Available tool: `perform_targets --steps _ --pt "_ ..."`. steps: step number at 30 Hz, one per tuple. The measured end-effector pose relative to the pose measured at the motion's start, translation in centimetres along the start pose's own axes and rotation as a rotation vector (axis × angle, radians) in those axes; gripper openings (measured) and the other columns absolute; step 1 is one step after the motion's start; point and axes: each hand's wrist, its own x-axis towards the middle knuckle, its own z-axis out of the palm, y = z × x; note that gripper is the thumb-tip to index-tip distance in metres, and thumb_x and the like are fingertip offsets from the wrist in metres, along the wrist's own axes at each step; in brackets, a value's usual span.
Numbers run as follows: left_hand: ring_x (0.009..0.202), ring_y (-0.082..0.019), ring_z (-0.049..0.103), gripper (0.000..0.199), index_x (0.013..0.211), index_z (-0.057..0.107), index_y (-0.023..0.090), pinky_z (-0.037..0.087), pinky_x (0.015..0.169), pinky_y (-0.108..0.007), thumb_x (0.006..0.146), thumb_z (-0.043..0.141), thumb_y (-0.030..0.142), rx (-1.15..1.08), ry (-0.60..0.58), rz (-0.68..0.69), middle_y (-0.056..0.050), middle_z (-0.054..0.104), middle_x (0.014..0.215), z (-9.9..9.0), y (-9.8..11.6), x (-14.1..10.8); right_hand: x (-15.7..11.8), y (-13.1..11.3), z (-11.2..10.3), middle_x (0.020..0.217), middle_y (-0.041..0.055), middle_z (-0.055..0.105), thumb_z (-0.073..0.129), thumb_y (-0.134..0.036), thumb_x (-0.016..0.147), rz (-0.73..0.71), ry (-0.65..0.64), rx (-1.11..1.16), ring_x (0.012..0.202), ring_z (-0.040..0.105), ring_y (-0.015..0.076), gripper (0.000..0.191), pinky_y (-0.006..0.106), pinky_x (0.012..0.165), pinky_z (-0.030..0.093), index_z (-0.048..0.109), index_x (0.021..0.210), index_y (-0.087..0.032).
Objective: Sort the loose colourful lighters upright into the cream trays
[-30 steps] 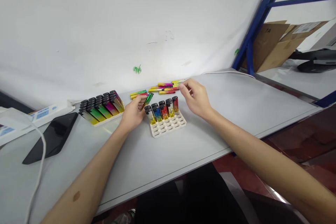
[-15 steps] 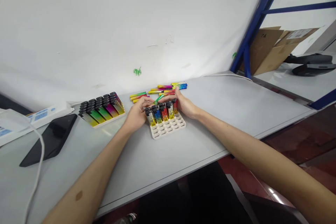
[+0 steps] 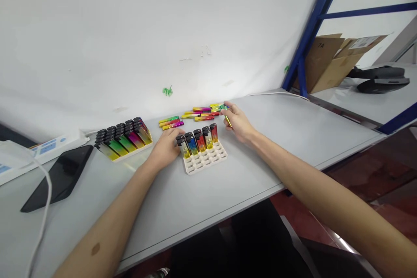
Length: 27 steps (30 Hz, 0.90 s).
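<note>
A white perforated rack (image 3: pixel 206 161) stands on the table with several black-topped lighters (image 3: pixel 200 141) upright in its back rows; the front holes show bare. My left hand (image 3: pixel 165 147) rests against the rack's left side, fingers stretched toward the lighters, some fingertips hidden behind them. To the rack's back right, my right hand (image 3: pixel 239 122) pinches a shiny green and yellow lighter (image 3: pixel 227 118), tilted, part of it covered by the fingers. Beside that hand lie several shiny multicoloured lighters (image 3: pixel 203 114) in a loose pile. A smaller group (image 3: pixel 171 123) lies behind my left hand.
A second rack (image 3: pixel 137 149), packed with lighters, stands at the left. Near it are a black phone-like slab (image 3: pixel 60 178), a white power strip (image 3: pixel 52 147) and a white cable (image 3: pixel 45 208). The wall borders the table's back; a blue frame (image 3: pixel 301 65) rises at right.
My right hand has moved right and away from the rack, carrying the green lighter to the pile's right end. My left hand has drawn back slightly from above the rack to its left side.
</note>
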Motion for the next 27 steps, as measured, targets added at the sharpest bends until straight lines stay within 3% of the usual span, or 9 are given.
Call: perform_targets --steps 2,3,9,13,18,23,27 --pt "0.127 -0.028 0.053 0.042 0.115 0.063 0.019 0.043 0.11 -0.045 0.075 0.051 0.015 0.003 -0.025 0.024 -0.011 0.063 0.128 0.3 -0.4 0.0 -0.1 -0.4 -0.2 0.075 -0.0043 0.048 0.057 -0.033 0.087 0.08 0.014 0.0 0.047 0.036 0.0052 0.018 0.017 0.037 0.022 0.058 0.101 -0.02" --pt "0.128 -0.027 0.052 0.043 0.115 0.062 0.019 0.042 0.111 -0.045 0.075 0.051 0.014 0.005 -0.031 0.027 -0.011 0.062 0.129 0.4 -0.5 0.0 -0.2 -0.6 -0.2 0.07 -0.0044 0.046 0.054 -0.037 0.089 0.118 0.008 0.007 0.046 0.035 0.0057 0.018 0.017 0.037 0.021 0.058 0.093 -0.02" --pt "0.129 -0.028 0.051 0.042 0.117 0.062 0.017 0.042 0.112 -0.045 0.077 0.05 0.013 0.014 -0.036 0.028 -0.012 0.06 0.132 0.6 -0.8 -0.2 -0.7 -1.1 0.2 0.054 -0.0078 0.039 0.047 -0.052 0.094 0.177 -0.057 0.114 0.041 0.029 0.0083 0.027 0.018 0.038 0.017 0.049 0.09 -0.025" --pt "0.129 -0.028 0.051 0.043 0.118 0.062 0.018 0.042 0.112 -0.045 0.078 0.048 0.013 0.021 -0.038 0.039 -0.012 0.061 0.131 0.5 -0.6 -0.2 -0.6 -0.8 -0.1 0.049 -0.0078 0.029 0.043 -0.068 0.091 0.186 -0.119 0.142 0.04 0.019 0.0075 0.049 0.02 0.038 0.011 0.051 0.076 -0.022" --pt "0.13 -0.029 0.05 0.04 0.117 0.062 0.017 0.041 0.113 -0.047 0.08 0.048 0.016 0.026 -0.045 0.037 -0.013 0.06 0.133 0.3 -0.3 -0.2 -0.6 -0.7 -0.4 0.045 -0.0073 0.023 0.039 -0.054 0.095 0.227 -0.088 0.102 0.039 0.015 0.007 0.05 0.022 0.038 0.01 0.041 0.058 -0.021" --pt "0.131 -0.03 0.05 0.039 0.117 0.063 0.017 0.041 0.113 -0.048 0.081 0.048 0.018 0.027 -0.045 0.039 -0.013 0.061 0.133 0.4 -0.4 -0.2 -1.1 -1.0 -0.3 0.043 -0.0071 0.022 0.034 -0.043 0.095 0.212 -0.082 0.088 0.037 0.012 0.0072 0.045 0.022 0.037 0.01 0.035 0.056 -0.022" --pt "0.131 -0.03 0.05 0.04 0.117 0.063 0.019 0.042 0.113 -0.05 0.08 0.049 0.018 0.015 -0.042 0.034 -0.012 0.061 0.134 0.4 -0.3 -0.2 -1.1 -1.1 -0.2 0.043 -0.0075 0.021 0.035 -0.043 0.095 0.21 -0.063 0.083 0.038 0.012 0.007 0.045 0.022 0.038 0.009 0.036 0.056 -0.022"
